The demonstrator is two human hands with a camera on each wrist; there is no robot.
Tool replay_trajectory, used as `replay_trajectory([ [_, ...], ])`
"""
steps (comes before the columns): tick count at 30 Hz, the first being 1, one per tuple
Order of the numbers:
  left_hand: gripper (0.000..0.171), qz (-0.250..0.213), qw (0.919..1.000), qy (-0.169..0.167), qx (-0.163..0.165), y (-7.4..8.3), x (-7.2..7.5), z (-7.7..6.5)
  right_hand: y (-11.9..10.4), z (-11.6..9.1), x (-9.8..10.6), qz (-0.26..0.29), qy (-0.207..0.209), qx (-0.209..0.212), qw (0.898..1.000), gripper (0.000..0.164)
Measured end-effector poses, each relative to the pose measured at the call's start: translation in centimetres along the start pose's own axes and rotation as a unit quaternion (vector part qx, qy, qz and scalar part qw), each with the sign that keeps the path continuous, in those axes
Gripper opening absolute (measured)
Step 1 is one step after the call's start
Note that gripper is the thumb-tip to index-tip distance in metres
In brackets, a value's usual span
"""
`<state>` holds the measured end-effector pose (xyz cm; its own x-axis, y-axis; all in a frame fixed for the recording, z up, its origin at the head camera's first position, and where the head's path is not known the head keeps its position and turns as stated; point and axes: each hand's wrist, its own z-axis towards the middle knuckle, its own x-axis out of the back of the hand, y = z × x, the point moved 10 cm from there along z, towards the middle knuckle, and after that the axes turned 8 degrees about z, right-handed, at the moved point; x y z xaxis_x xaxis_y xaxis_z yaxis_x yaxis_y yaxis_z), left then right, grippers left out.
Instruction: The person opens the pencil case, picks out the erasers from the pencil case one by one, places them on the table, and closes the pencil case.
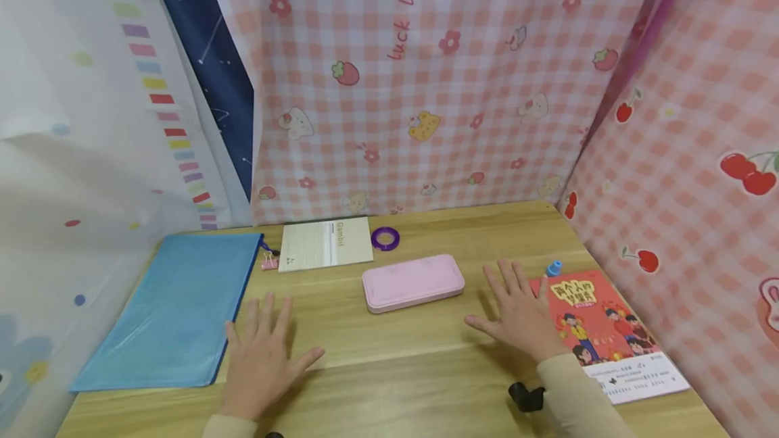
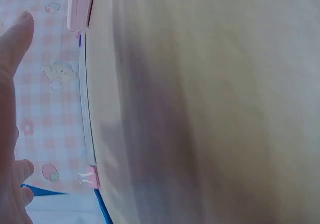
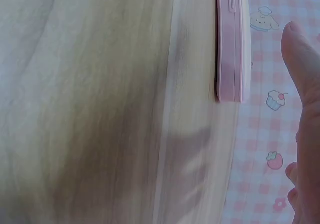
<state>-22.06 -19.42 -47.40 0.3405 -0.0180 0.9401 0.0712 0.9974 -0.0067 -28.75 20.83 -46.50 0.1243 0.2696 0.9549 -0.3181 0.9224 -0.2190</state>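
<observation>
My left hand (image 1: 260, 360) is held palm down above the table with its fingers spread, beside the right edge of a blue folder (image 1: 176, 309). On the other side, my right hand (image 1: 517, 309) hovers the same way, its fingers spread, just left of a red booklet (image 1: 593, 316). Both hands hold nothing; the wrist views show a gap and shadows between each hand and the wood. A pink pencil case (image 1: 414, 282) lies shut between and beyond the hands, nearer the right one.
At the back lie a notepad (image 1: 325, 244), a roll of purple tape (image 1: 386, 238) and a pink binder clip (image 1: 270, 261) by the folder. A small blue cap-like object (image 1: 554, 268) stands above the booklet. Patterned cloth (image 1: 414, 86) hangs behind the wooden table (image 1: 377, 384) and along its sides.
</observation>
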Motion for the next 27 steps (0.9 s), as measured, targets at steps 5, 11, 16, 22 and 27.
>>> replay_trajectory([
  [5, 0.108, -0.004, 0.9998, -0.01, -0.019, 1.6, 0.0, 1.5, -0.9, 0.7, -0.5, 0.013, -0.006, 0.012, 1.0, 0.106],
  [11, 0.108, -0.005, 0.9979, -0.013, -0.063, 5.2, 0.4, 4.2, -2.7, 2.4, -1.8, 0.001, -0.011, 0.045, 0.999, 0.104],
  [16, 0.109, 0.013, 0.9942, -0.032, -0.102, 8.6, 0.0, 6.5, -4.7, 4.2, -3.4, 0.009, -0.028, 0.083, 0.996, 0.103],
  [22, 0.107, -0.005, 0.9847, -0.066, -0.161, 12.1, -1.5, 8.4, -5.8, 6.7, -5.1, 0.03, -0.061, 0.115, 0.991, 0.102],
  [27, 0.104, -0.012, 0.9719, -0.117, -0.204, 13.6, -4.1, 9.2, -6.5, 8.5, -6.2, 0.016, -0.088, 0.146, 0.985, 0.104],
])
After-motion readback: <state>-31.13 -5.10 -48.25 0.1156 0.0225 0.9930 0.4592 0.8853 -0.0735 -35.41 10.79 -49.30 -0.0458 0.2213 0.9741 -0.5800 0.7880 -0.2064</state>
